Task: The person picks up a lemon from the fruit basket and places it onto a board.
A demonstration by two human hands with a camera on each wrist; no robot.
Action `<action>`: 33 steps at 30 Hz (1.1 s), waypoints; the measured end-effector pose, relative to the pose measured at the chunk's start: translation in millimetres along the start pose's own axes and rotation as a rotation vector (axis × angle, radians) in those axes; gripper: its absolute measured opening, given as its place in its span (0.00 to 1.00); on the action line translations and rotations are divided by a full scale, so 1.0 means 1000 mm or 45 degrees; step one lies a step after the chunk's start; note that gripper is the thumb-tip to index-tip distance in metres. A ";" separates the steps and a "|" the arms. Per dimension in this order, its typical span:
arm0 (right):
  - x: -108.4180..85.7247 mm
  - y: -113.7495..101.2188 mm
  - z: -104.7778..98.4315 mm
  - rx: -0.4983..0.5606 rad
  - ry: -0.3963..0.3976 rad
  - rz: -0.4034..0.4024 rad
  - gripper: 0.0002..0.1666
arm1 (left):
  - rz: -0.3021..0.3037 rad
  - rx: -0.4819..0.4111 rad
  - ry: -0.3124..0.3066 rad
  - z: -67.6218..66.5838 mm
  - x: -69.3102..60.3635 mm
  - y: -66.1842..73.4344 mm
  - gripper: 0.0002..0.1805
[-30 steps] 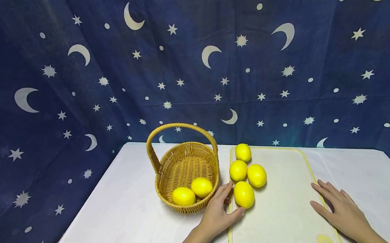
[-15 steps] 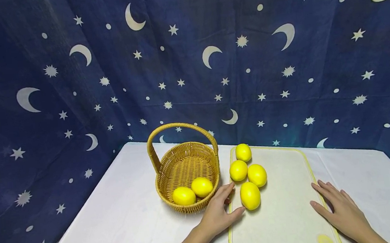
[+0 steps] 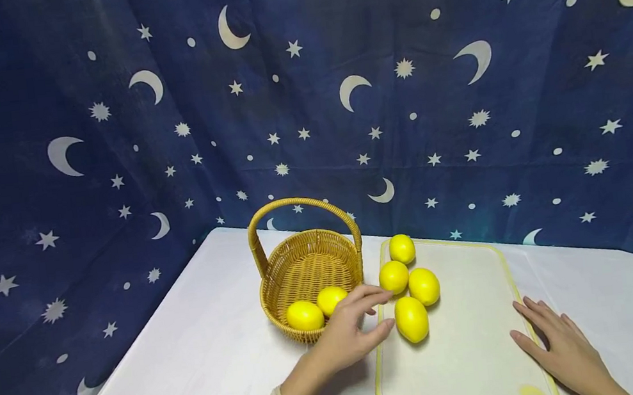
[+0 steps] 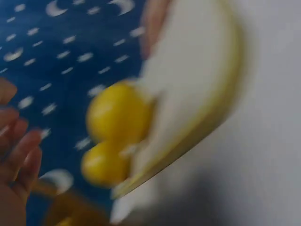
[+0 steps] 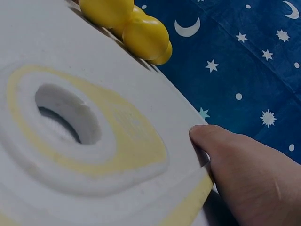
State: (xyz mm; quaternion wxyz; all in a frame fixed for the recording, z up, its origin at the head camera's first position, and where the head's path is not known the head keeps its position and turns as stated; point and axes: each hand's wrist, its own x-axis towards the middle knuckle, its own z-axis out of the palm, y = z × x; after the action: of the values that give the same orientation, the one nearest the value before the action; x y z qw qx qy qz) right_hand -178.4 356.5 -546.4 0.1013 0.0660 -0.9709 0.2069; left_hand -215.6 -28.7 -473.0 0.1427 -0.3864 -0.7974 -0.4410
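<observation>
Gripping the front lemon (image 3: 412, 320), on the left of the cutting board (image 3: 466, 352), is best done encircling it against rolling. Left hand (image 3: 349, 333): empty, loosely parted beside it, contact unclear; right hand (image 3: 565, 344): relaxed over the board's right edge.

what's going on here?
A person is working with lemons, bare-handed. The left grip is raised between the basket and the nearest lemon, holding nothing. The right grip rests at the right edge of the white board. Right now four lemons sit clustered toward the board's left side, and two more lie in the basket.
</observation>
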 end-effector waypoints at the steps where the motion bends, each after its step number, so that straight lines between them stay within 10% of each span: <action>1: 0.000 0.000 0.000 0.003 0.005 -0.001 0.40 | 0.027 0.009 0.032 -0.011 0.003 -0.001 0.20; 6: 0.000 0.001 -0.002 0.014 0.005 -0.001 0.40 | -0.108 0.199 0.127 -0.056 0.007 -0.021 0.18; 12: -0.001 0.003 0.000 0.016 0.040 -0.027 0.38 | -0.475 0.519 -0.072 -0.070 -0.003 -0.048 0.26; 23: -0.001 0.002 0.000 0.006 0.031 -0.019 0.39 | -0.545 0.723 -0.234 -0.062 -0.005 -0.046 0.31; 33: 0.000 0.001 -0.001 0.008 0.035 -0.029 0.39 | -0.561 0.576 -0.286 -0.065 -0.004 -0.048 0.34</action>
State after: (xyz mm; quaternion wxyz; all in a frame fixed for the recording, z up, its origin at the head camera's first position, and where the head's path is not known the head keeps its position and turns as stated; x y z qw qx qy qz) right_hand -178.3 357.7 -546.5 0.1169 0.0743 -0.9679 0.2097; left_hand -255.7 -98.5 -467.2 0.0374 -0.2092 -0.9502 -0.2278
